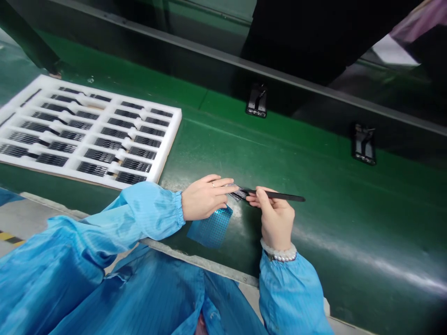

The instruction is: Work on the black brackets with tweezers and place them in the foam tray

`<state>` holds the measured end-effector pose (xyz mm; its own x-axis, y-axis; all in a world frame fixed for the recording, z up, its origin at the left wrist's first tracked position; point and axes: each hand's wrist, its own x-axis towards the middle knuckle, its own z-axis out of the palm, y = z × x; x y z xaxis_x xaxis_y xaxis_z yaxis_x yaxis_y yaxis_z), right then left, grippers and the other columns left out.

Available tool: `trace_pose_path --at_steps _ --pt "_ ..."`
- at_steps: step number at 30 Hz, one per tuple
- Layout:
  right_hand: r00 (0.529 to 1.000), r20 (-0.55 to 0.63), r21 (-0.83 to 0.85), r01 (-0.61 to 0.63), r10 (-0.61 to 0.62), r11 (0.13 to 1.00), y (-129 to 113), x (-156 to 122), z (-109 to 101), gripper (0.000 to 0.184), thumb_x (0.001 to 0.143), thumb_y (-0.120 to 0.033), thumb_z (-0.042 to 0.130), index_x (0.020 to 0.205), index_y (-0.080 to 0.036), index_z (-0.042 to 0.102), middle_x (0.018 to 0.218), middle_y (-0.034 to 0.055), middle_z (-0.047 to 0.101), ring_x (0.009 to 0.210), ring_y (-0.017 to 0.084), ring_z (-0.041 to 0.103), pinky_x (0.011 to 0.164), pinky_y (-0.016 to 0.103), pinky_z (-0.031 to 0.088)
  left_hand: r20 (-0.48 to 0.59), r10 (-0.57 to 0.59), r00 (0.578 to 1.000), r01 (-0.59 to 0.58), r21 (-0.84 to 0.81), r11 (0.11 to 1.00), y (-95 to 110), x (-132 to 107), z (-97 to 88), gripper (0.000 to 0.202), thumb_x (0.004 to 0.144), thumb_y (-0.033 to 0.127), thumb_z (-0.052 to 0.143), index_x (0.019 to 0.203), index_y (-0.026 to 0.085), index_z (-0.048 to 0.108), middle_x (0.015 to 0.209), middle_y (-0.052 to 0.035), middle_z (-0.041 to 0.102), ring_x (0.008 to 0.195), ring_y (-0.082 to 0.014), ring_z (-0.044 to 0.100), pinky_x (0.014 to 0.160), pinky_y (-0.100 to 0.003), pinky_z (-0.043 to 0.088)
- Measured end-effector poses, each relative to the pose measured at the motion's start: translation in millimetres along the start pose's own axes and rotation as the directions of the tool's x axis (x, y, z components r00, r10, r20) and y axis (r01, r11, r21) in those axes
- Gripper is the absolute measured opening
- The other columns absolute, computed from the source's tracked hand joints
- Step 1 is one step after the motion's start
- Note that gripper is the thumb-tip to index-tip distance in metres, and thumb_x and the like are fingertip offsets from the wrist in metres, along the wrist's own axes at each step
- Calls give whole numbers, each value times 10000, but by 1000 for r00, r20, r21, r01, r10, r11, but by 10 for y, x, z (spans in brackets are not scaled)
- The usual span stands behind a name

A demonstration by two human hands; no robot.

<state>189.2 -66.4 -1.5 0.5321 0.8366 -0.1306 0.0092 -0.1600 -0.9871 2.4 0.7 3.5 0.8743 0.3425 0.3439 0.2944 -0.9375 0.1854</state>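
Observation:
My left hand (204,197) is closed in a pinch on a small dark flat part (239,193) held just above the green belt (314,186). My right hand (274,216) grips black tweezers (279,197), whose near tip meets the small part between my two hands. Below my left hand a blue sheet with a grid of dots (211,228) lies on the belt. Both arms wear blue smock sleeves, and a pearl bracelet (279,254) circles my right wrist.
A white foam tray (164,149) with several rows of black parts sits on the belt at the left. Two black parts (256,100) (363,144) lie along the belt's far edge. A dark rail runs behind them. The grey bench edge (31,218) borders the belt nearest me.

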Motion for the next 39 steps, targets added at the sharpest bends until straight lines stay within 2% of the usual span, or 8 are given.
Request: trace_pose_path --at_steps 17,30,33,36,39 --pt "997 -46 25 -53 54 998 -2 -27 14 279 683 -379 736 816 -143 666 652 30 718 616 179 721 551 247 587 47 -3 999 3 -3 1000 -1 -14 -6 223 914 244 509 798 184 691 1267 12 598 1223 -213 501 954 -361 386" --pt "999 -37 -19 -11 10 1000 28 -28 11 269 717 -376 712 831 -138 665 667 36 723 629 186 723 574 270 598 55 -1 998 2 -13 1000 -1 -19 -11 188 901 229 531 800 179 680 1278 2 591 1231 -227 495 954 -377 394" --pt "998 -28 -81 48 -51 996 50 -59 -5 268 740 -387 694 849 -143 667 699 43 730 651 192 726 612 290 604 47 0 999 0 -14 1000 -5 -21 -7 161 890 222 547 800 181 674 1279 6 590 1229 -227 499 953 -384 399" --pt "981 9 -231 188 -192 954 72 -109 -31 244 792 -374 648 897 -155 672 772 60 738 690 195 725 658 314 601 52 -8 999 9 -17 1000 -6 -23 0 163 891 221 544 800 181 673 1282 6 587 1230 -222 498 961 -382 396" --pt "909 83 -405 405 -409 820 90 -160 -53 179 820 -323 622 909 -179 683 856 73 736 749 196 716 706 333 588 52 -12 999 13 -8 1000 -4 -21 10 176 899 233 536 822 178 685 1278 -2 591 1230 -218 498 967 -374 392"
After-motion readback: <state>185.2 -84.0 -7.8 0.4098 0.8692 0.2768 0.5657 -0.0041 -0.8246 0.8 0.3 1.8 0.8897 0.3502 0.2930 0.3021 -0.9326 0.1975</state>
